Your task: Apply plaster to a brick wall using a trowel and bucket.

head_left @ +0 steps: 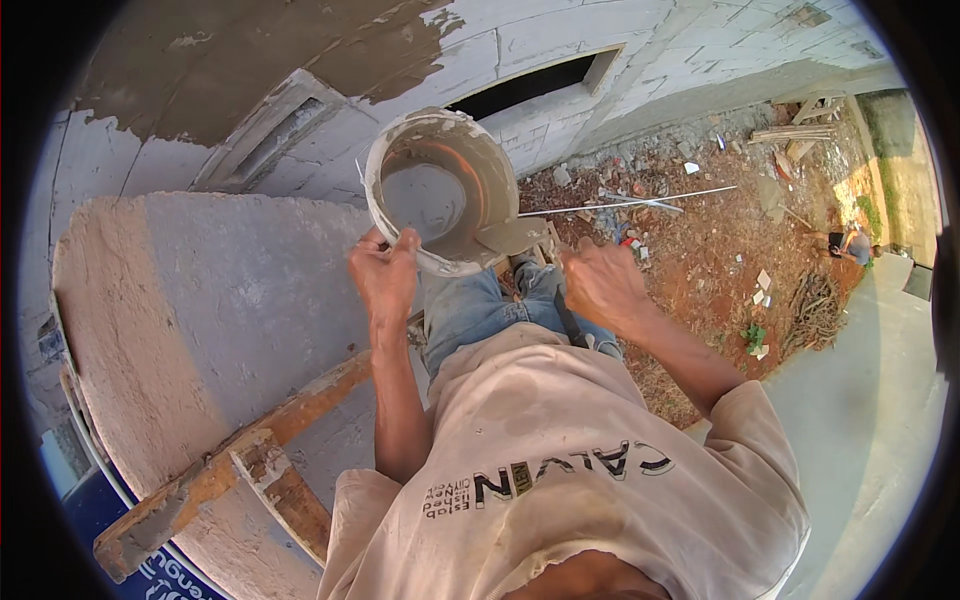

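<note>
A mud-caked light grey bucket (410, 162) is held in front of my body, its mouth tilted toward me. Grey wet mortar (425, 200) lies in its bottom and coats the inner wall. My left hand (385, 275) pinches the bucket's near-left rim, thumb over the edge. In my right hand (605, 283) is a trowel, the fist closed round its handle, which is mostly hidden. The mortar-coated trowel blade (513, 236) reaches leftward and touches or overlaps the bucket's near-right rim; contact cannot be told.
Ahead stands a pale block wall (480, 45), its upper left covered in wet plaster (260, 60), with a dark window opening (530, 85). At left are a broad grey slab (260, 280) and a wooden beam (300, 400). Debris-strewn ground (690, 260) lies far below; another person (852, 245) is at far right.
</note>
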Demonstrator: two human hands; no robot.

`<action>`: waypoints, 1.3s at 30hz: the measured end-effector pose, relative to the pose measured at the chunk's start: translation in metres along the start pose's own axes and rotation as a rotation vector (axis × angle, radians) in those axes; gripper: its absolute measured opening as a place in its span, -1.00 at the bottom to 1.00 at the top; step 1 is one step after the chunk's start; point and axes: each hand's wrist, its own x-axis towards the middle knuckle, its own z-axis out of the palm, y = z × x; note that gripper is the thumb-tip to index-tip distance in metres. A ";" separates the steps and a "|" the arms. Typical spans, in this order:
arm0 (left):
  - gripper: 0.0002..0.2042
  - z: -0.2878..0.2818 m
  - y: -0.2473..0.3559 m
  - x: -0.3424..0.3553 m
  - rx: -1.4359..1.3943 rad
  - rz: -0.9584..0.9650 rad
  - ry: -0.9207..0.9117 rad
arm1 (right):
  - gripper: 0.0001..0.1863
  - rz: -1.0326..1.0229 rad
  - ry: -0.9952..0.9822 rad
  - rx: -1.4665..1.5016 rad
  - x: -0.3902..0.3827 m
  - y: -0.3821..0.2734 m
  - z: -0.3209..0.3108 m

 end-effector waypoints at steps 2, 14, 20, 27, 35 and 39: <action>-0.83 0.002 0.017 -0.009 0.063 -0.027 -0.079 | -0.63 0.009 0.164 -0.127 0.024 0.030 0.012; -0.89 0.012 -0.011 -0.004 -0.307 -0.129 -0.049 | -0.62 0.213 0.357 0.422 0.003 0.039 -0.013; -0.87 0.030 -0.003 0.000 -0.420 -0.185 -0.003 | -0.59 0.188 0.421 0.504 -0.056 0.000 0.015; -0.88 0.017 0.014 0.002 -0.264 -0.023 -0.213 | -0.59 0.219 0.434 0.189 -0.023 0.076 0.002; -0.89 0.013 0.023 -0.006 -0.118 -0.017 -0.251 | -0.68 0.056 0.425 -0.030 -0.003 0.072 -0.066; -0.90 0.011 0.030 -0.015 -0.079 0.020 -0.221 | -0.77 -0.014 0.127 -0.163 0.002 0.055 -0.083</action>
